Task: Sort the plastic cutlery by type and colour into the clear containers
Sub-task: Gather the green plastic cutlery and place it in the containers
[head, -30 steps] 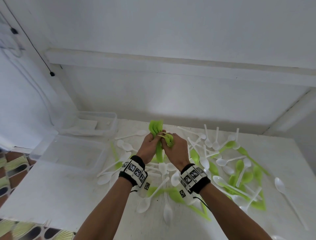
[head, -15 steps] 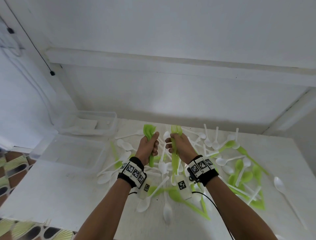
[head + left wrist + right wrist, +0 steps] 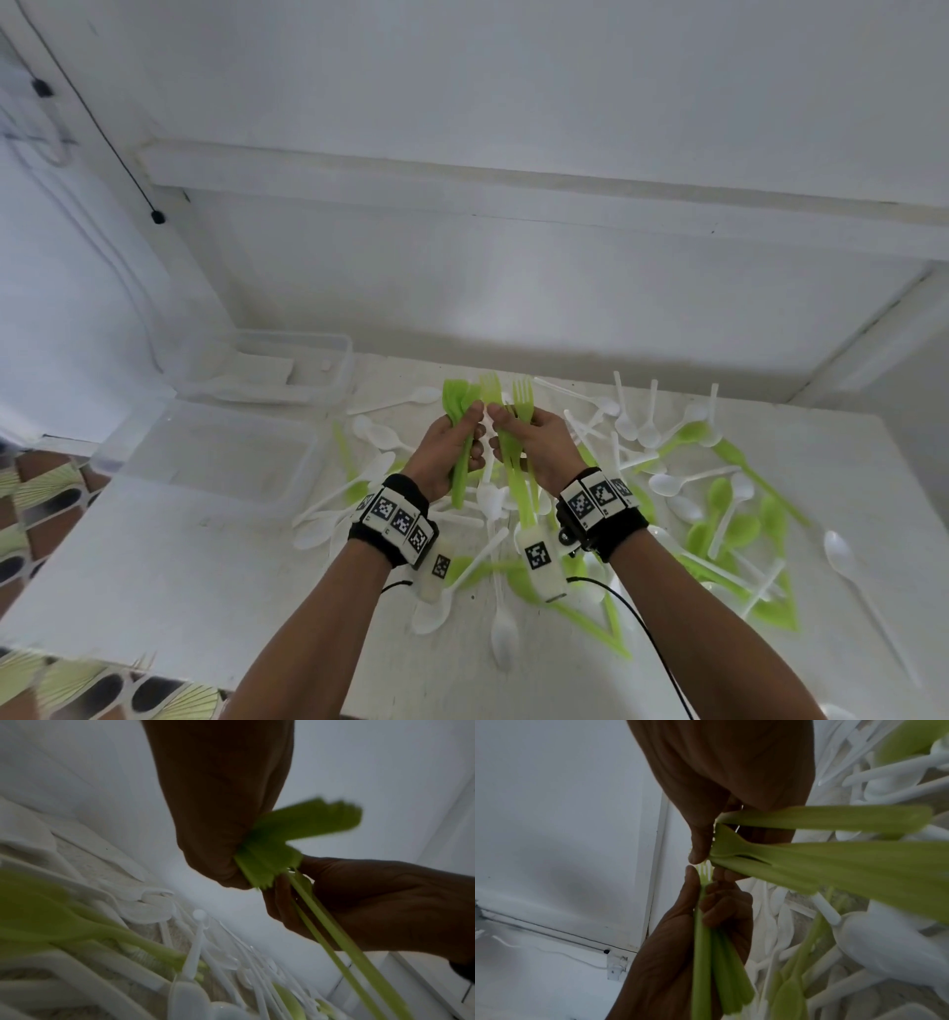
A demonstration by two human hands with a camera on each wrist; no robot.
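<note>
Above the white table, both hands hold bunches of green plastic forks upright. My left hand grips one bunch of green forks by the handles. My right hand grips another bunch of green forks. The thumbs almost meet, and one more fork head stands up between them. In the left wrist view the left hand pinches the fork heads. In the right wrist view the right hand holds long green handles. Two clear containers stand at the left.
Several white spoons and green spoons lie scattered across the table under and to the right of my hands. A lone white spoon lies far right. A white wall rises behind the table. The table's left edge borders a patterned floor.
Half a second ago my hands were apart, each with its own bunch of forks. They have come back together, thumbs nearly touching over one fork.
</note>
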